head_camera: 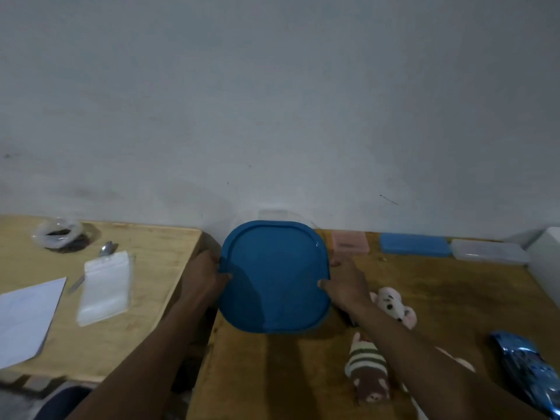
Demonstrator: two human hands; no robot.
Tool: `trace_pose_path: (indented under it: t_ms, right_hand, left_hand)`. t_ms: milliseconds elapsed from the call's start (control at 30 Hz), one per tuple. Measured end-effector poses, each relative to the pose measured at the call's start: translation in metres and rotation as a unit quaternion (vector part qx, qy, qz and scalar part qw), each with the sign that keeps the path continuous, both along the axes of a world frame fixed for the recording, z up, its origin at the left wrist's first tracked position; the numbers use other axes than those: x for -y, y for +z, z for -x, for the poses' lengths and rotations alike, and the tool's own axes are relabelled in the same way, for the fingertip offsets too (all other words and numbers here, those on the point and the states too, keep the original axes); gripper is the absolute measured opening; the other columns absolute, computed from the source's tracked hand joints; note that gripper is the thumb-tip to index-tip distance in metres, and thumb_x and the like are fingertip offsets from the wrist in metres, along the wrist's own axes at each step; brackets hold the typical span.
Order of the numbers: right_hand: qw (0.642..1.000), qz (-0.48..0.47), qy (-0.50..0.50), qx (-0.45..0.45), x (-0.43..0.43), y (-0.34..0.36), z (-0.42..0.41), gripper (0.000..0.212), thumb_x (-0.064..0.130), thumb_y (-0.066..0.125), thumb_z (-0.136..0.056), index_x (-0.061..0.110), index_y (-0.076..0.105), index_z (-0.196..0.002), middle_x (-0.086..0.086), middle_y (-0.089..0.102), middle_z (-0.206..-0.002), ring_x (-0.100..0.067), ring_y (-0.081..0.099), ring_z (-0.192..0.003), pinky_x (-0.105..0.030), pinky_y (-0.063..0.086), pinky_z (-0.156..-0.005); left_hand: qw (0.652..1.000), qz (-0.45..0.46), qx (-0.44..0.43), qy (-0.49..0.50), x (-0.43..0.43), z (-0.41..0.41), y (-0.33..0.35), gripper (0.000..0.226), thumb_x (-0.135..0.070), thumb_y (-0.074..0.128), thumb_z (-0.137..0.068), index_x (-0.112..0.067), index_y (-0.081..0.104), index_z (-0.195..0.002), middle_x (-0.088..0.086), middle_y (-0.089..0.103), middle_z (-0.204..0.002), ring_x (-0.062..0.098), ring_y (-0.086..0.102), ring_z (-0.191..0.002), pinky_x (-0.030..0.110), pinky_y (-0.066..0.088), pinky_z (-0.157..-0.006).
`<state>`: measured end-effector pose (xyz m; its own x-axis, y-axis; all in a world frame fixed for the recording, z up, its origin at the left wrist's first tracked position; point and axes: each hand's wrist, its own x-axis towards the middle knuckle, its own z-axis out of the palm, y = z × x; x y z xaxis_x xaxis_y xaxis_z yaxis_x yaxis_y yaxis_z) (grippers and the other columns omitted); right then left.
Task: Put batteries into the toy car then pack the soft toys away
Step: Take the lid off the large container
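Observation:
A clear container with a blue square lid (274, 277) stands at the middle of the wooden table (272, 374). My left hand (207, 275) grips the lid's left edge, and my right hand (345, 283) grips its right edge. A white and pink soft toy (394, 306) lies just right of my right wrist. Nearer me lies a soft toy in a striped sweater (368, 369), partly under my right forearm. A third pinkish toy (460, 362) peeks out behind that forearm. The shiny blue toy car (528, 371) sits at the right edge.
At the back against the wall lie a pink case (351, 242), a blue case (413, 244) and a clear case (488, 251). A white box (545, 262) is at far right. On the lighter left table (145, 328): plastic pouch (104, 287), paper (25, 319), spoon (106, 249), bag of dark contents (62, 236).

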<state>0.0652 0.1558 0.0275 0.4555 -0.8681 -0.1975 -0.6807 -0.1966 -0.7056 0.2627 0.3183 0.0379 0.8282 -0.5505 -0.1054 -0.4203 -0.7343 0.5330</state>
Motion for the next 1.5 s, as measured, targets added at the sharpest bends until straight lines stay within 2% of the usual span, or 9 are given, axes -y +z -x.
trace_pose_path:
  t_ms: [133,267,433,633,767,1167,1267,1367,1500]
  right_hand:
    - [0.999,0.005,0.024,-0.047,-0.035,-0.024,0.028,0.032,0.018,0.068,-0.083,0.018,0.054,-0.112,-0.002,0.063,-0.108,-0.023,0.061,-0.096,-0.035,0.053,-0.078]
    - [0.993,0.04,0.049,-0.097,-0.067,-0.049,0.044,0.034,0.018,0.065,-0.084,0.016,0.054,-0.116,-0.004,0.065,-0.11,-0.026,0.062,-0.1,-0.036,0.054,-0.082]
    - [0.987,0.035,0.069,-0.143,-0.091,-0.079,0.052,0.031,0.012,0.055,-0.089,0.016,0.052,-0.12,-0.005,0.066,-0.107,-0.024,0.063,-0.093,-0.029,0.049,-0.066]
    - [0.979,0.035,0.072,-0.189,-0.106,-0.101,0.047,0.035,0.01,0.052,-0.089,0.014,0.049,-0.124,-0.008,0.064,-0.114,-0.026,0.062,-0.098,-0.031,0.05,-0.07]
    - [0.975,0.047,0.069,-0.205,-0.116,-0.111,0.046,0.025,0.011,0.056,-0.089,0.012,0.053,-0.113,-0.008,0.061,-0.112,-0.024,0.06,-0.097,-0.03,0.049,-0.069]
    - [0.967,0.038,0.068,-0.241,-0.121,-0.11,0.043,0.038,0.019,0.06,-0.088,0.015,0.046,-0.123,-0.008,0.057,-0.12,-0.023,0.059,-0.102,-0.032,0.053,-0.076]
    - [0.968,0.061,0.074,-0.231,-0.117,-0.101,0.041,0.034,0.025,0.058,-0.09,0.014,0.047,-0.12,-0.009,0.056,-0.118,-0.024,0.057,-0.101,-0.031,0.051,-0.075]
    - [0.973,0.104,0.094,-0.185,-0.105,-0.082,0.036,0.028,0.027,0.051,-0.095,0.011,0.047,-0.117,-0.011,0.056,-0.114,-0.027,0.057,-0.1,-0.031,0.043,-0.072]
    - [0.971,0.175,0.067,-0.145,-0.077,-0.056,0.036,0.028,0.022,0.049,-0.092,0.013,0.053,-0.119,-0.01,0.059,-0.118,-0.027,0.058,-0.103,-0.037,0.051,-0.082]
  left_hand:
    - [1.0,-0.014,-0.021,0.006,-0.04,0.032,-0.017,0.014,-0.015,0.07,-0.082,-0.014,0.057,-0.077,-0.005,0.055,-0.068,0.014,0.054,-0.065,0.025,0.043,-0.054]
    - [0.998,-0.062,-0.027,-0.008,-0.074,0.048,-0.041,0.014,-0.019,0.071,-0.08,-0.007,0.064,-0.077,0.003,0.064,-0.07,0.017,0.059,-0.064,0.027,0.043,-0.05]
    - [0.996,-0.076,-0.044,-0.023,-0.096,0.064,-0.067,0.03,-0.015,0.069,-0.084,-0.015,0.049,-0.062,-0.002,0.051,-0.062,0.011,0.048,-0.056,0.023,0.037,-0.045]
    - [0.993,-0.087,-0.069,-0.042,-0.106,0.056,-0.084,0.009,-0.018,0.069,-0.085,-0.011,0.066,-0.087,0.002,0.065,-0.083,0.022,0.062,-0.079,0.033,0.051,-0.067]
    - [0.992,-0.08,-0.083,-0.042,-0.111,0.048,-0.097,0.019,-0.019,0.071,-0.083,-0.012,0.069,-0.1,0.006,0.072,-0.098,0.026,0.066,-0.093,0.037,0.057,-0.079]
    - [0.987,-0.11,-0.09,-0.079,-0.111,0.038,-0.107,0.036,-0.025,0.065,-0.086,-0.013,0.057,-0.118,0.007,0.064,-0.108,0.025,0.061,-0.098,0.03,0.048,-0.071]
    - [0.992,-0.09,-0.03,-0.081,-0.111,0.04,-0.101,0.034,-0.036,0.059,-0.088,-0.016,0.055,-0.116,0.006,0.059,-0.11,0.026,0.06,-0.095,0.037,0.051,-0.073]
    - [0.991,-0.033,0.039,-0.121,-0.098,0.051,-0.087,0.042,-0.036,0.053,-0.094,-0.019,0.049,-0.132,0.004,0.054,-0.124,0.026,0.059,-0.103,0.036,0.05,-0.077]
    - [0.971,0.022,0.091,-0.219,-0.056,0.075,-0.065,0.043,-0.033,0.05,-0.096,-0.019,0.047,-0.136,0.003,0.053,-0.131,0.023,0.057,-0.111,0.035,0.049,-0.083]
